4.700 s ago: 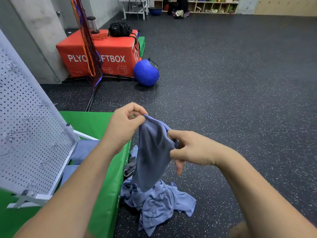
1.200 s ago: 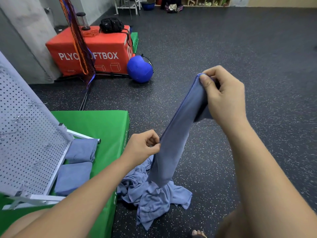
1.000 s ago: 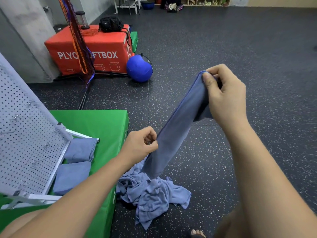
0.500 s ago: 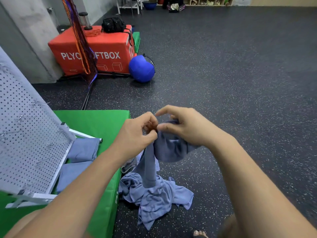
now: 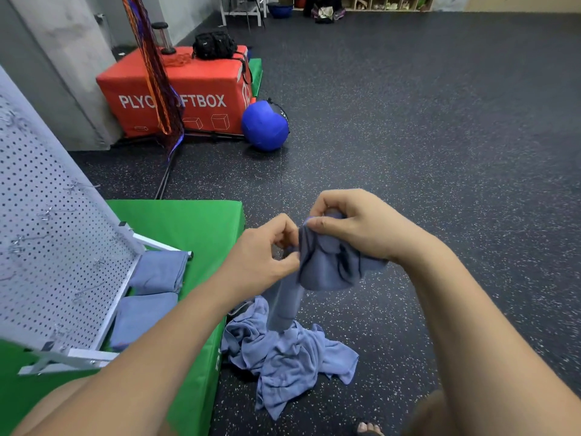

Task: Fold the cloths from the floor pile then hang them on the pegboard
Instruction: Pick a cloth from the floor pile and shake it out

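A blue cloth [image 5: 327, 265] is pinched by the left hand [image 5: 264, 256] and right hand [image 5: 355, 225]. It is held above the floor pile [image 5: 289, 360].

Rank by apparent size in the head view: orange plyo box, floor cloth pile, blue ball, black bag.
1. orange plyo box and floor cloth pile: these look about alike, and the pile is nearer the camera, so I won't rank them.
2. blue ball.
3. black bag, which is farther off.
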